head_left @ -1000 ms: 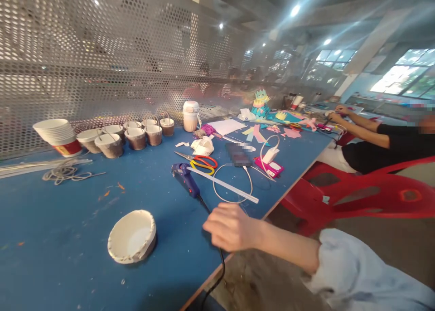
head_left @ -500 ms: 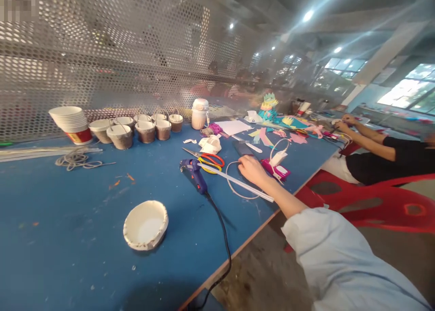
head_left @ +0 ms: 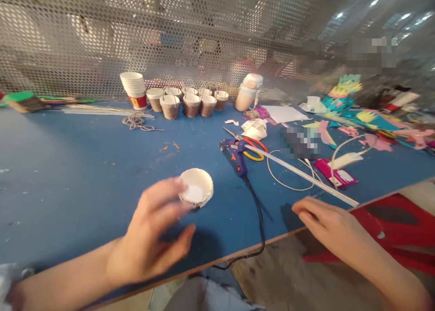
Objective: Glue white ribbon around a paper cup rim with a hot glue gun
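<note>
My left hand (head_left: 149,234) hovers over the blue table (head_left: 74,175) with thumb and fingers apart, fingertips at the left rim of a small white paper bowl (head_left: 197,188); motion blur hides whether they touch it. My right hand (head_left: 328,222) lies with fingers stretched out at the table's front edge, holding nothing, just below the near end of a long clear glue stick (head_left: 306,175). A blue glue gun (head_left: 236,156) lies right of the bowl, its black cord (head_left: 260,220) running off the edge between my hands.
Behind the gun lie red-and-yellow scissors (head_left: 254,148), a white cord loop (head_left: 283,182) and a pink item (head_left: 335,176). Stacked paper cups (head_left: 133,88), rope-wrapped cups (head_left: 190,103), twine (head_left: 137,120) and a white bottle (head_left: 247,95) stand along the perforated screen (head_left: 102,39). Coloured paper cut-outs (head_left: 360,116) far right; red chair (head_left: 404,229) beside the table.
The view has swung left and down. My right hand drew back from the far items to the table edge. My left hand has come into view beside the bowl.
</note>
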`<action>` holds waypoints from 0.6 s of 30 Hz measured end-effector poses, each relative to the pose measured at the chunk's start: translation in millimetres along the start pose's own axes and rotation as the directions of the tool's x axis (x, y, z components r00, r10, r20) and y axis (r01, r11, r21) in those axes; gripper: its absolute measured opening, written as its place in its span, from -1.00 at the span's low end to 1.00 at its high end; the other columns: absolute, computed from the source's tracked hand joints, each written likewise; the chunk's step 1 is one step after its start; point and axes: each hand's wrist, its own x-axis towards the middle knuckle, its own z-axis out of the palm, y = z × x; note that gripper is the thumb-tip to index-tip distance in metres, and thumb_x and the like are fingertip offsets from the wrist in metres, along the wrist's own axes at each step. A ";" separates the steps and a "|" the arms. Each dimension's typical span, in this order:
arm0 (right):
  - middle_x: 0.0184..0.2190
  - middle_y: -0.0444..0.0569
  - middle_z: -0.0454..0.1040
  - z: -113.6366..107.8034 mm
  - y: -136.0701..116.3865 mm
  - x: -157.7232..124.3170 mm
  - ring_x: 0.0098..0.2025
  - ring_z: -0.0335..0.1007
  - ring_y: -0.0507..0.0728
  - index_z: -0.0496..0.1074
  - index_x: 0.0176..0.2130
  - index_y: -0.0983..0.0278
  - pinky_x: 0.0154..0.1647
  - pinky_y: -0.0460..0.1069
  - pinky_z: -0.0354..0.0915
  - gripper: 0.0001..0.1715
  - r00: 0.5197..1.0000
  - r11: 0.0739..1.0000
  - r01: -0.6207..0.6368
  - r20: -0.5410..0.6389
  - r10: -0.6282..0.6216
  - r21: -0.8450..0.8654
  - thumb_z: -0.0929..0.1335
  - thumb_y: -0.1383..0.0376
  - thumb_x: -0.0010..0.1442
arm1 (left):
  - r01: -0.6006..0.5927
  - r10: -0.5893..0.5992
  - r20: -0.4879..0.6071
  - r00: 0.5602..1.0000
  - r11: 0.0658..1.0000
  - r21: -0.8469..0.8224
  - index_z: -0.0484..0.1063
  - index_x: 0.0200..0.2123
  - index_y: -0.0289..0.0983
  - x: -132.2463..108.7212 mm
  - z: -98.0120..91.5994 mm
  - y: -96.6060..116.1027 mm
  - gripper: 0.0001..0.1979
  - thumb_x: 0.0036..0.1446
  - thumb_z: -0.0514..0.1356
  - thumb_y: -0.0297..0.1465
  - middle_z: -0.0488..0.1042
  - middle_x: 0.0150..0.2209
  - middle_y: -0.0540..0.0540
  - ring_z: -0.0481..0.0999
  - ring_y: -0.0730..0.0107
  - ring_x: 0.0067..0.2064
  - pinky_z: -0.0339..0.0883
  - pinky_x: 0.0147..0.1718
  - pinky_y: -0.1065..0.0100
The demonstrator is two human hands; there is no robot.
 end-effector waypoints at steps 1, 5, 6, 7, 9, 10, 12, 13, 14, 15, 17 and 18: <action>-0.39 -0.13 0.51 -6.2 -13.8 -4.4 -0.42 0.46 0.07 0.41 -0.35 0.17 -0.43 -0.07 0.30 -0.80 0.995 0.996 0.054 0.081 -0.060 0.068 0.22 0.33 0.23 | 0.129 -0.132 -0.031 0.991 0.989 -0.074 0.13 0.24 -0.16 3.1 -0.9 -8.5 -0.26 0.01 0.30 -0.54 0.22 0.22 -0.20 0.20 0.17 0.28 0.13 0.27 0.09; -0.26 -0.08 0.50 -22.9 -67.1 14.7 -0.32 0.46 0.03 0.39 -0.21 0.19 -0.31 -0.09 0.33 -0.79 0.957 0.922 0.240 0.085 -0.277 0.304 0.21 0.40 0.30 | 0.519 -0.471 0.222 0.854 0.804 -0.289 -0.15 0.34 -0.08 0.6 10.7 -30.0 -0.05 -0.01 0.35 -0.38 -0.06 0.38 -0.24 0.02 0.02 0.38 0.01 0.30 -0.05; -0.24 -0.07 0.50 -23.1 -78.0 25.8 -0.31 0.45 0.03 0.39 -0.17 0.19 -0.30 -0.09 0.33 -0.79 0.945 0.894 0.282 0.061 -0.322 0.348 0.21 0.42 0.30 | 0.581 -0.511 0.282 0.812 0.753 -0.309 -0.21 0.34 -0.09 -1.1 14.5 -31.4 -0.03 0.01 0.33 -0.38 -0.09 0.39 -0.26 -0.01 0.03 0.38 -0.03 0.31 -0.05; -0.24 -0.06 0.49 -21.4 -87.7 38.0 -0.30 0.44 0.03 0.39 -0.16 0.21 -0.28 -0.09 0.34 -0.78 0.932 0.863 0.328 0.019 -0.363 0.385 0.22 0.43 0.30 | 0.630 -0.543 0.324 0.775 0.706 -0.323 -0.25 0.35 -0.11 -2.3 17.7 -31.6 -0.03 0.02 0.30 -0.39 -0.10 0.40 -0.27 -0.01 0.04 0.39 -0.06 0.31 -0.04; -0.20 -0.02 0.49 -13.2 -103.4 63.5 -0.28 0.43 0.04 0.39 -0.13 0.24 -0.26 -0.07 0.35 -0.78 0.900 0.799 0.406 -0.043 -0.433 0.443 0.24 0.45 0.28 | 0.701 -0.595 0.372 0.712 0.631 -0.333 -0.24 0.34 -0.16 -1.9 21.5 -29.8 -0.09 0.05 0.25 -0.41 0.00 0.37 -0.29 0.07 0.08 0.36 -0.05 0.31 -0.01; -0.21 -0.01 0.48 -7.4 -109.8 75.9 -0.31 0.41 0.03 0.39 -0.12 0.25 -0.28 -0.06 0.36 -0.78 0.888 0.766 0.434 -0.081 -0.453 0.475 0.24 0.45 0.27 | 0.724 -0.613 0.387 0.689 0.605 -0.331 -0.20 0.33 -0.18 -0.3 22.1 -28.5 -0.13 0.06 0.24 -0.41 0.08 0.34 -0.29 0.14 0.09 0.34 -0.01 0.30 0.01; -0.20 0.01 0.47 5.2 -120.4 97.9 -0.35 0.38 0.02 0.39 -0.12 0.28 -0.32 -0.05 0.37 -0.80 0.860 0.688 0.488 -0.161 -0.484 0.537 0.25 0.45 0.27 | 0.753 -0.638 0.400 0.658 0.570 -0.329 -0.06 0.29 -0.21 4.5 21.4 -26.4 -0.21 0.05 0.25 -0.38 0.23 0.26 -0.27 0.26 0.09 0.27 0.08 0.27 0.05; -0.19 0.03 0.47 10.9 -124.8 107.2 -0.32 0.40 0.03 0.39 -0.13 0.29 -0.29 -0.04 0.39 -0.81 0.845 0.655 0.514 -0.195 -0.498 0.554 0.25 0.44 0.27 | 0.757 -0.649 0.388 0.654 0.558 -0.342 0.00 0.27 -0.22 7.3 20.3 -25.9 -0.23 0.03 0.27 -0.36 0.27 0.23 -0.26 0.29 0.09 0.26 0.11 0.26 0.07; -0.18 0.05 0.48 16.0 -128.6 115.2 -0.26 0.41 0.06 0.40 -0.14 0.29 -0.24 -0.01 0.40 -0.83 0.825 0.628 0.549 -0.242 -0.510 0.551 0.26 0.41 0.28 | 0.754 -0.661 0.367 0.655 0.544 -0.367 0.04 0.24 -0.23 9.9 19.0 -25.7 -0.25 0.01 0.28 -0.35 0.29 0.22 -0.25 0.29 0.09 0.25 0.13 0.25 0.10; -0.17 0.06 0.49 20.1 -131.9 121.9 -0.20 0.42 0.09 0.40 -0.15 0.28 -0.18 0.02 0.40 -0.85 0.805 0.607 0.583 -0.284 -0.520 0.540 0.27 0.39 0.29 | 0.751 -0.675 0.341 0.654 0.526 -0.399 0.06 0.22 -0.23 12.3 17.4 -26.0 -0.26 0.00 0.30 -0.34 0.29 0.22 -0.24 0.29 0.09 0.25 0.15 0.24 0.12; -0.16 0.06 0.51 26.3 -136.3 131.5 -0.11 0.42 0.13 0.41 -0.15 0.26 -0.07 0.09 0.38 -0.87 0.769 0.584 0.637 -0.359 -0.529 0.504 0.28 0.36 0.30 | 0.751 -0.708 0.313 0.633 0.463 -0.471 0.09 0.20 -0.23 15.9 14.3 -27.6 -0.27 -0.02 0.31 -0.34 0.28 0.23 -0.23 0.27 0.08 0.26 0.17 0.22 0.14; -0.15 0.05 0.52 28.8 -137.5 134.6 -0.08 0.42 0.14 0.41 -0.14 0.25 -0.04 0.12 0.37 -0.86 0.759 0.577 0.650 -0.385 -0.524 0.495 0.28 0.35 0.30 | 0.756 -0.722 0.319 0.613 0.419 -0.503 0.10 0.19 -0.24 16.9 13.0 -28.7 -0.28 -0.03 0.31 -0.33 0.28 0.23 -0.24 0.27 0.07 0.26 0.19 0.21 0.14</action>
